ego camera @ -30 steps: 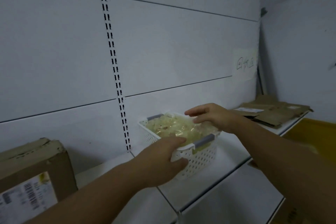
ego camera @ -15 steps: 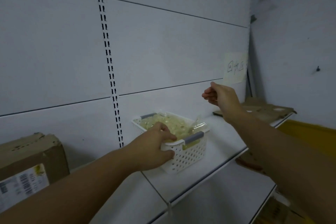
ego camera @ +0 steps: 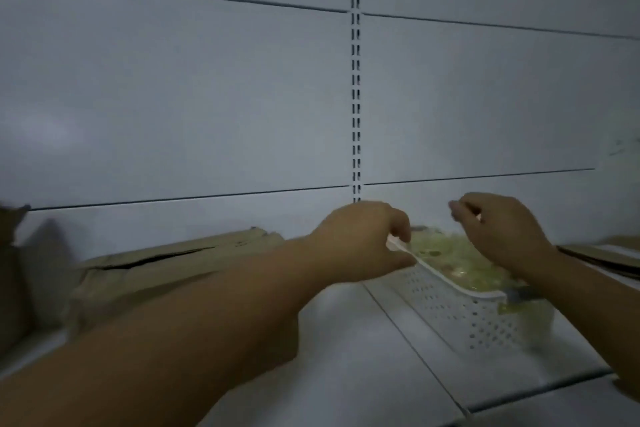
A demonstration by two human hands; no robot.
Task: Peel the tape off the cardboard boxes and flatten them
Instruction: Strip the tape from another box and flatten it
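A brown cardboard box (ego camera: 156,270) lies on the white shelf (ego camera: 346,357) at the left, its top flaps slightly parted. To its right stands a white perforated basket (ego camera: 464,315) filled with crumpled yellowish tape (ego camera: 446,253). My left hand (ego camera: 363,243) grips the basket's left rim, fingers over the edge and thumb below. Above the tape hovers my right hand (ego camera: 502,232), its fingers loosely curled; I see nothing in it. Flattened cardboard (ego camera: 609,253) lies at the far right of the shelf.
A white panelled back wall with a slotted upright (ego camera: 355,80) rises behind the shelf. Another brown cardboard shape (ego camera: 10,253) shows at the far left edge. A shelf seam runs forward between the box and the basket.
The view has swung left. My left hand shifted from the basket's near side to its left rim. My right hand came back down from near the wall to above the tape.
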